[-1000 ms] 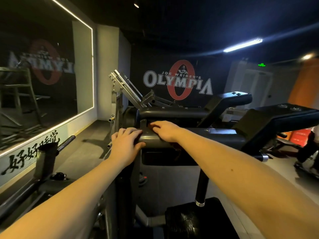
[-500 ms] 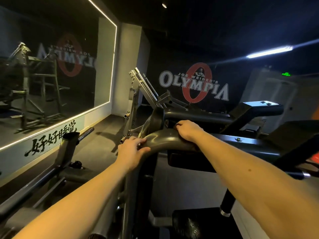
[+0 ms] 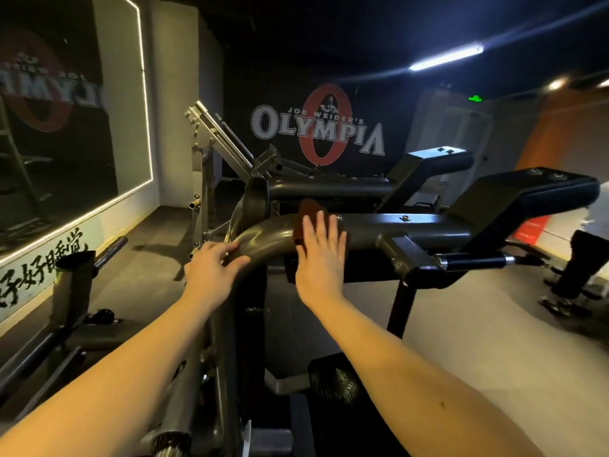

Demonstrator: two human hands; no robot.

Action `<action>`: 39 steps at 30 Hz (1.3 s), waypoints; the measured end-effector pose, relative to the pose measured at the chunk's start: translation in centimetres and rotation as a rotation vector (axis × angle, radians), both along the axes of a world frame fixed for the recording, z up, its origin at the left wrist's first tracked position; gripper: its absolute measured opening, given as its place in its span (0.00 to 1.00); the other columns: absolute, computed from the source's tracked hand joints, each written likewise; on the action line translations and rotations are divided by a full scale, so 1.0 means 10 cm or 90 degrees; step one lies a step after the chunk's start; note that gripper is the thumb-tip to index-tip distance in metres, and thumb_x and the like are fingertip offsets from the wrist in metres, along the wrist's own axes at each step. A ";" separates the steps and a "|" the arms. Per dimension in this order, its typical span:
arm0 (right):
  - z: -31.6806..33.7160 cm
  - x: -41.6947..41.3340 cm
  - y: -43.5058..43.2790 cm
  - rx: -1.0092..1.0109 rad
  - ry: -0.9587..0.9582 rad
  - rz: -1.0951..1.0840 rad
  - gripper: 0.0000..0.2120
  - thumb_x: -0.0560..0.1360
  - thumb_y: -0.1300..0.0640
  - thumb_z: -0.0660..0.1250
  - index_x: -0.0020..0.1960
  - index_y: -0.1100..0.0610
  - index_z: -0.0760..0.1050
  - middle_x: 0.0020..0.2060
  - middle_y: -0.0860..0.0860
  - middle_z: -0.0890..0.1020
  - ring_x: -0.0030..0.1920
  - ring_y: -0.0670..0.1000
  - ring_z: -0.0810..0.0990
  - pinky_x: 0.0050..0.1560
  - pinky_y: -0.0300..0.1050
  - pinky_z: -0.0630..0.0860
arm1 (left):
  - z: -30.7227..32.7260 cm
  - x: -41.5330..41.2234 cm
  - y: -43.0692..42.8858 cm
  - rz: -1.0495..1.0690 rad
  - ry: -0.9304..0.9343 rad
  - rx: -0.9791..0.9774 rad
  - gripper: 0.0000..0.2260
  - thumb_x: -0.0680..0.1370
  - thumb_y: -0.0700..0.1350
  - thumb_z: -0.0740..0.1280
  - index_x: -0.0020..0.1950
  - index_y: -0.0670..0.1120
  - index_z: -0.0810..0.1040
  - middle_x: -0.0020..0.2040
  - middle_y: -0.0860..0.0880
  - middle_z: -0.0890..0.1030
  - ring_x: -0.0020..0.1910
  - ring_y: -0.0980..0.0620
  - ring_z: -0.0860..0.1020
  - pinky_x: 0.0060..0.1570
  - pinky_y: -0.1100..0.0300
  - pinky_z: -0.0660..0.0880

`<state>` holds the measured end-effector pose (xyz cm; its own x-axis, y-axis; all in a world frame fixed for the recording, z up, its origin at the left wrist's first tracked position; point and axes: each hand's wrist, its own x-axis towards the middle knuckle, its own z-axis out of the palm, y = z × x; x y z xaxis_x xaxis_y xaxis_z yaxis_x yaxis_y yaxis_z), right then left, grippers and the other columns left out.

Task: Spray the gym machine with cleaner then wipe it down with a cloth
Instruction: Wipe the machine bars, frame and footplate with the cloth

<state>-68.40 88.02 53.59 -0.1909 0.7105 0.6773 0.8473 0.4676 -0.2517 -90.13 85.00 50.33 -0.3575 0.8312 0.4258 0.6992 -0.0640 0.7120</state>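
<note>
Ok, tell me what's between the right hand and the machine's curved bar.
A dark brown cloth, draped over the curved bar and pressed flat under the straight fingers of the right hand, as the head view shows.

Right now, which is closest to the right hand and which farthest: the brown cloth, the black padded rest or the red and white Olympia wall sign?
1. The brown cloth, pressed under the right hand.
2. The black padded rest, off to the right.
3. The red and white Olympia wall sign, on the far back wall.
</note>
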 end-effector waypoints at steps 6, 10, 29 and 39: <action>-0.24 -0.10 -0.12 -0.128 0.385 -0.145 0.36 0.86 0.57 0.57 0.84 0.54 0.38 0.82 0.55 0.35 0.82 0.56 0.36 0.82 0.55 0.45 | 0.00 0.04 -0.02 0.005 -0.005 0.005 0.21 0.78 0.57 0.72 0.70 0.53 0.79 0.64 0.47 0.77 0.66 0.41 0.74 0.67 0.38 0.69; -0.40 -0.55 -0.37 -0.184 0.372 -0.092 0.37 0.85 0.56 0.58 0.84 0.55 0.37 0.81 0.55 0.33 0.81 0.57 0.32 0.81 0.53 0.40 | 0.00 0.04 -0.03 0.006 -0.002 0.009 0.21 0.79 0.58 0.71 0.70 0.53 0.79 0.64 0.48 0.76 0.66 0.42 0.73 0.67 0.41 0.68; -0.71 -0.56 -0.60 -0.228 0.392 0.060 0.32 0.87 0.57 0.53 0.83 0.51 0.37 0.80 0.47 0.31 0.80 0.48 0.29 0.78 0.44 0.37 | 0.01 0.01 -0.03 -0.025 -0.040 0.004 0.22 0.78 0.58 0.72 0.70 0.55 0.78 0.63 0.50 0.76 0.64 0.45 0.74 0.67 0.37 0.70; -0.44 0.13 -0.15 -0.191 0.597 -0.144 0.29 0.87 0.60 0.52 0.84 0.56 0.43 0.82 0.57 0.37 0.82 0.59 0.39 0.82 0.56 0.45 | -0.08 -0.08 0.07 -0.053 -0.067 0.015 0.22 0.76 0.61 0.73 0.67 0.57 0.78 0.62 0.52 0.75 0.64 0.44 0.75 0.66 0.36 0.73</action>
<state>-67.08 86.50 49.18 0.4873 0.8297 0.2722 0.3088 0.1278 -0.9425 -90.90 85.67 49.56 -0.3318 0.8502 0.4088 0.6123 -0.1357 0.7789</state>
